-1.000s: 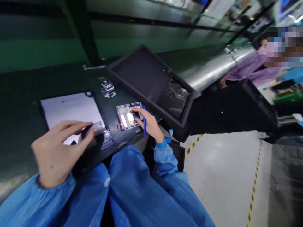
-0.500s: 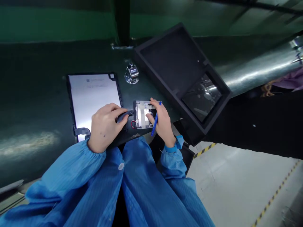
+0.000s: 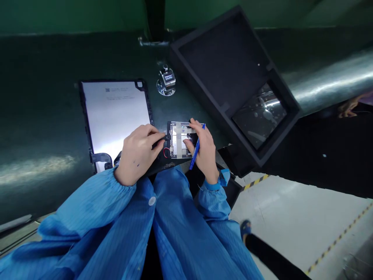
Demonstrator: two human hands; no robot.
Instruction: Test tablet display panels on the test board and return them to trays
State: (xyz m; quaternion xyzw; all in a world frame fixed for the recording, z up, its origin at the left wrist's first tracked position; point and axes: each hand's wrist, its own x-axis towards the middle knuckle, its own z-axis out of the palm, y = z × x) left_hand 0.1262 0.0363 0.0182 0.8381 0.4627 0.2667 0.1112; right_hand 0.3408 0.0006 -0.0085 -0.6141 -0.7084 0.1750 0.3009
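Observation:
A small open device (image 3: 180, 140) with an exposed circuit board, pale tape strips and a red wire lies at the near edge of the dark green bench (image 3: 40, 101). My left hand (image 3: 136, 153) is curled at its left side, fingertips pinching a small dark part against that edge. My right hand (image 3: 204, 149) rests on the board's right side, thumb pressing the middle, with a blue pen (image 3: 196, 149) held between the fingers. Both sleeves are blue.
A tablet-like panel (image 3: 115, 112) with a white face lies left of the device. A metal hand counter (image 3: 166, 81) stands behind it. A large black foam tray (image 3: 227, 74) with a shiny bag inside sits at the right. A shoe (image 3: 246, 227) shows on the floor.
My left hand left the white panel and came to the device's left edge. My right hand shifted onto the board. The view swung left and down, closer to the bench.

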